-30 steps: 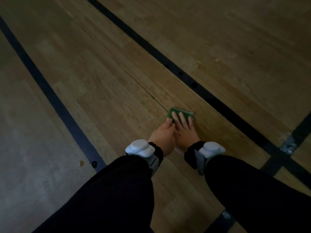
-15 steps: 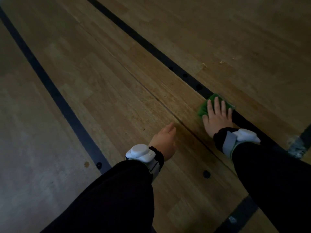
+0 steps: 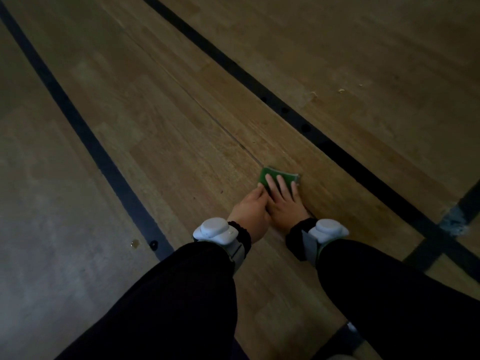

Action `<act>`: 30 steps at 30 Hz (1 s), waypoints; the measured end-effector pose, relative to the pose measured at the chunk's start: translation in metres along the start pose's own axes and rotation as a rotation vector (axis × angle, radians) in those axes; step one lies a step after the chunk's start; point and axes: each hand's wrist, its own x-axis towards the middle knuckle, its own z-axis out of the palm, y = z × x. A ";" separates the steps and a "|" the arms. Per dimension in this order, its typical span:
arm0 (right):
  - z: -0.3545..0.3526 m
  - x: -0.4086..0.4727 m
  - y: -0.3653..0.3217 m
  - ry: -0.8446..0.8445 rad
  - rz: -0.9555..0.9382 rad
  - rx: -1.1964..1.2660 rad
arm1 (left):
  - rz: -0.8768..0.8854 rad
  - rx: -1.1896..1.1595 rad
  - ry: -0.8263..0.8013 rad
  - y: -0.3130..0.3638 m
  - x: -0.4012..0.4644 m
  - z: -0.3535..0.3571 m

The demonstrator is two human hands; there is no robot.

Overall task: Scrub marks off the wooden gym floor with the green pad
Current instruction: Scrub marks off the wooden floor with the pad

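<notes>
The right hand [image 3: 284, 201] lies flat, fingers spread, on the flat green rectangular scrubbing pad [image 3: 279, 175], gripping nothing, to press it onto the brown wooden plank floor [image 3: 181, 141], while the loosely curled left hand [image 3: 250, 207] just left adds weight at its near edge

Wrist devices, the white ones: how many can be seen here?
2. One white wrist device sits above the left hand; the other sits above the right hand, which presses the green pad.

Dim, underexposed view, soft focus, dark corners, wide-angle bending at edges
</notes>
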 end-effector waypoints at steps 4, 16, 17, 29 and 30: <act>0.002 -0.009 0.002 -0.049 -0.017 -0.006 | -0.006 0.011 -0.026 0.006 -0.005 0.002; -0.016 -0.027 0.097 0.052 0.349 0.150 | 0.029 0.052 -0.029 0.024 -0.011 0.002; -0.018 -0.026 0.102 0.034 0.372 0.170 | 0.032 0.049 -0.027 0.024 -0.010 0.002; -0.001 -0.035 0.029 0.057 0.004 -0.022 | -0.007 0.032 -0.004 0.008 -0.020 -0.004; 0.003 -0.040 0.017 0.083 -0.066 -0.074 | -0.011 0.035 -0.013 0.007 -0.020 -0.003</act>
